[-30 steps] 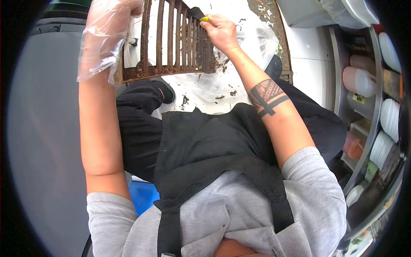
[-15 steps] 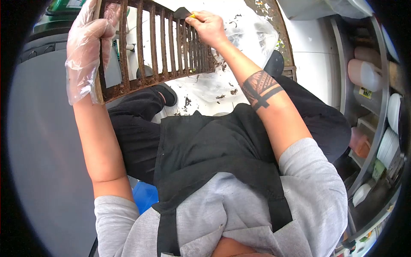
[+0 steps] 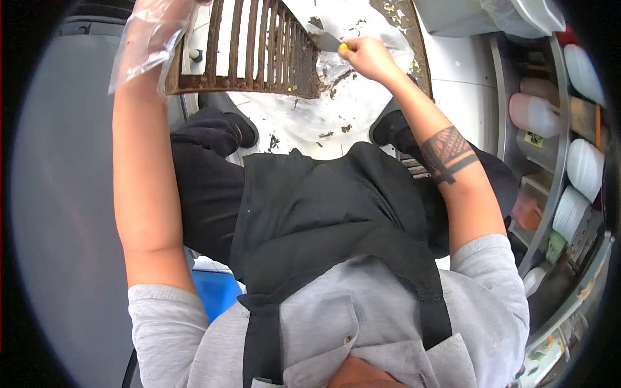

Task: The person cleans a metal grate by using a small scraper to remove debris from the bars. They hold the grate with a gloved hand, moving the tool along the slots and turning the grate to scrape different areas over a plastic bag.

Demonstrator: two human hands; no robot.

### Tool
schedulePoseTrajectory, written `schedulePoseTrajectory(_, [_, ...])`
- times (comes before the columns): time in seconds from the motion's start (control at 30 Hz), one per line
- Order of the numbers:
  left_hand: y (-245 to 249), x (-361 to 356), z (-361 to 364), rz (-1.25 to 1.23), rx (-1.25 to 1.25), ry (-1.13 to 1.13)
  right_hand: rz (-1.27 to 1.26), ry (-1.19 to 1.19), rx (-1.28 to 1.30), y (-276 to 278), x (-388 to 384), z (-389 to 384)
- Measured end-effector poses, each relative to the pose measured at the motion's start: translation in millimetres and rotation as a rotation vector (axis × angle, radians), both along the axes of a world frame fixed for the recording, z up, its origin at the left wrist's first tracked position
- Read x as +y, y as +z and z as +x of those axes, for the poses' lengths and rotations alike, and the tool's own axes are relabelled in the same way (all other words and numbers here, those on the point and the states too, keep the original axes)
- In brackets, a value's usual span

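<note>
My left hand (image 3: 162, 19), in a clear plastic glove, is at the top edge of the view, closed on the left side of a rusty brown slatted grate (image 3: 223, 84). Its fingertips are largely out of frame. The grate stands tilted above the floor, with dark grime on its bars. My bare right hand (image 3: 372, 58) grips a scraper (image 3: 328, 43) by its yellow handle. The scraper's dark flat blade points left, right at the grate's right end.
Clear plastic sheeting (image 3: 291, 123) covered with dark flakes lies on the white floor between my feet. A grey cabinet surface (image 3: 65, 194) runs along my left. At right stands a metal shelf (image 3: 556, 187) with containers and bowls. A blue object (image 3: 217, 291) sits by my left side.
My right hand and the scraper have moved right and down, from over the bars to the grate's right end. My left hand and the grate have shifted upward in view.
</note>
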State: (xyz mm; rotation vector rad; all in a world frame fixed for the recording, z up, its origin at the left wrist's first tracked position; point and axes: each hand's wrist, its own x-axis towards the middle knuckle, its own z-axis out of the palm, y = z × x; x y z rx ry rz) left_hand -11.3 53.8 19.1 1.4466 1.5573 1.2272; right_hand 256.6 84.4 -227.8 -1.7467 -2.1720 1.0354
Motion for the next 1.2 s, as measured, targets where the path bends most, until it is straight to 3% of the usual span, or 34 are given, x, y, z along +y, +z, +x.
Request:
schedulePoseTrajectory(0.03, [-2, 0, -2, 0.007, 0.004, -0.005, -0.003, 0.0, -0.007, -4, -11, 2])
schedulePoseTrajectory(0.1, [-3, 0, -5, 0.022, 0.007, -0.01, -0.522, -0.231, 0.355, -12, -33, 3])
schedulePoseTrajectory(0.13, [-4, -1, -5, 0.026, 0.007, -0.012, -0.555, -0.277, 0.524, -4, -54, -6])
schedulePoseTrajectory(0.23, [-9, 1, -12, 0.035, -0.007, -0.007, -0.693, -0.279, 0.477, 20, -89, -29])
schedulePoseTrajectory(0.27, [-12, 6, -18, 0.062, 0.032, -0.025, -0.648, -0.23, 0.354, 28, -95, -36])
schedulePoseTrajectory(0.37, [-12, 3, -23, 0.089, 0.089, -0.033, -0.5, -0.162, 0.368, -8, -104, -37])
schedulePoseTrajectory(0.43, [-8, -2, -26, 0.038, 0.16, -0.019, -0.499, -0.223, 0.399, -4, -104, -40])
schedulePoseTrajectory(0.5, [-7, -3, -25, 0.057, 0.134, -0.032, 0.106, -0.084, 0.384, -22, -98, -44])
schedulePoseTrajectory(0.53, [-8, -3, -25, 0.06, 0.123, -0.035, 0.104, -0.085, 0.386, -8, -95, -49])
schedulePoseTrajectory(0.6, [-8, -3, -24, 0.058, 0.113, -0.038, -0.348, -0.378, 0.498, 18, -82, -59])
schedulePoseTrajectory(0.7, [-7, -3, -22, 0.058, 0.103, -0.042, -0.473, -0.356, 0.58, 15, -66, -65])
schedulePoseTrajectory(0.97, [-5, -5, -18, 0.046, 0.09, -0.043, -0.293, -0.573, 0.909, -17, -28, -78])
schedulePoseTrajectory(1.2, [-6, -5, -18, 0.031, 0.036, -0.039, -0.399, -0.379, 0.647, -20, -59, -28])
